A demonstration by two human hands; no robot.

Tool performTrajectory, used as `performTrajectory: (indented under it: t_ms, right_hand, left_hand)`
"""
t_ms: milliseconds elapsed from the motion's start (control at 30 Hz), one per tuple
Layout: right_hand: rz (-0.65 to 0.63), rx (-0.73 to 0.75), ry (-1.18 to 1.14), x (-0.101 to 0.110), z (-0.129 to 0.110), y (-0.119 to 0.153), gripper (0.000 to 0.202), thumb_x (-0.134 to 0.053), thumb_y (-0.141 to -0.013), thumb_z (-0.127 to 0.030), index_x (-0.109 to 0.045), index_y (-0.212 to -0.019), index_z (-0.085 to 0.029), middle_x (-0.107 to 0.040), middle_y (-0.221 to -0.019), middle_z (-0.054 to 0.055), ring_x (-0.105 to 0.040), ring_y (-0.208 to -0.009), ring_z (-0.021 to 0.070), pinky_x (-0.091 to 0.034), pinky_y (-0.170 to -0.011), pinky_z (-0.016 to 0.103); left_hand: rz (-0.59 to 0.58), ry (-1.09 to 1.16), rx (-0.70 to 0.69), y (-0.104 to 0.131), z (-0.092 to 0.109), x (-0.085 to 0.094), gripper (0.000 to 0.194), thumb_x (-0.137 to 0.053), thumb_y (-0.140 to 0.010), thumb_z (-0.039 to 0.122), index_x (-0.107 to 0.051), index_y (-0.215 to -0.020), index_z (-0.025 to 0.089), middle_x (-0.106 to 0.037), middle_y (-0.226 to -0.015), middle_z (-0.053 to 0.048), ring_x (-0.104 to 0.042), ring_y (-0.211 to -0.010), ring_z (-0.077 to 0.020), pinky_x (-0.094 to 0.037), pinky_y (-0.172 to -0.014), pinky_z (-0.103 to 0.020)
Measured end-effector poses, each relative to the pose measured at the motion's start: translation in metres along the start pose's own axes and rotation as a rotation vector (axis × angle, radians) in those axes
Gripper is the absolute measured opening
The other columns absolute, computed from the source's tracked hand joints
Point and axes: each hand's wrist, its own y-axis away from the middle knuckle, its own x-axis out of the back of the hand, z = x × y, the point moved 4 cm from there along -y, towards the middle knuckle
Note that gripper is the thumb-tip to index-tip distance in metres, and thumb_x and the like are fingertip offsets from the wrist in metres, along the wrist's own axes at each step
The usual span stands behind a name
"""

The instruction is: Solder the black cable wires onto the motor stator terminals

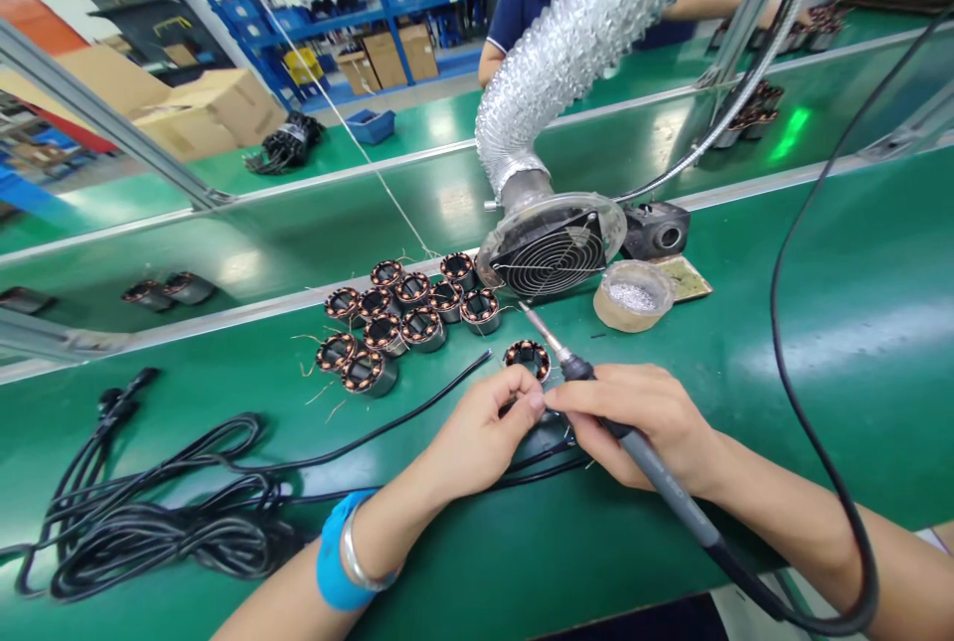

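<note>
My right hand [648, 422] is closed around a soldering iron [660, 477], its metal tip pointing up and away, left of the hand. My left hand [481, 432] pinches what looks like a thin wire between thumb and index finger, touching my right fingertips. Just beyond the fingers stands a motor stator [527, 360] with copper windings, its lower part hidden by my hands. A black cable [548, 470] with a stripped end runs under my hands. Another cable end [454, 383] lies left of the stator.
Several wound stators [384, 333] stand grouped at left behind my hands. A coiled black cable bundle [171, 522] lies at left. Ahead are a fume extractor fan [556, 258] on a silver duct [566, 45], a round container [633, 298] and an iron holder [660, 232]. A co-worker [514, 15] sits opposite.
</note>
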Motion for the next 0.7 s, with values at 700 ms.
performTrajectory:
  t_ms: [700]
  right_hand:
    - [0.018, -0.179, -0.150, -0.007, 0.009, 0.010, 0.030, -0.058, -0.083, -0.007, -0.058, -0.109, -0.022, -0.069, -0.087, -0.001, -0.066, -0.071, 0.0100, -0.054, -0.068, 0.019]
  left_hand:
    - [0.104, 0.530, 0.337, 0.007, -0.017, -0.022, 0.034, -0.067, -0.073, 0.045, -0.045, -0.069, 0.019, -0.027, -0.045, 0.013, -0.011, -0.039, -0.0024, -0.008, -0.039, -0.019]
